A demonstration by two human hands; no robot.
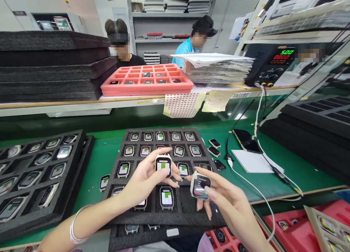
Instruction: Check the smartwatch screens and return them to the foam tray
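Note:
My left hand (153,170) is closed around a smartwatch body (163,164) without a strap, its lit screen facing up and the thumb resting on the glass. To its right, my right hand (218,192) grips a second watch body (200,185), whose screen is mostly dark with some small text; the thumb lies on its face. Both watches are held above a black foam tray (188,204) with square pockets. Many pockets hold similar watches, such as one (166,198) with a green and white screen. My hands hide part of the tray's middle.
Another foam tray of watches (32,171) lies at left. Loose watch faces (214,146), a phone (247,140), white paper (255,161) and a white cable (253,188) lie right. A shelf above bears a pink tray (147,88) and a power supply (269,68). Two people sit beyond.

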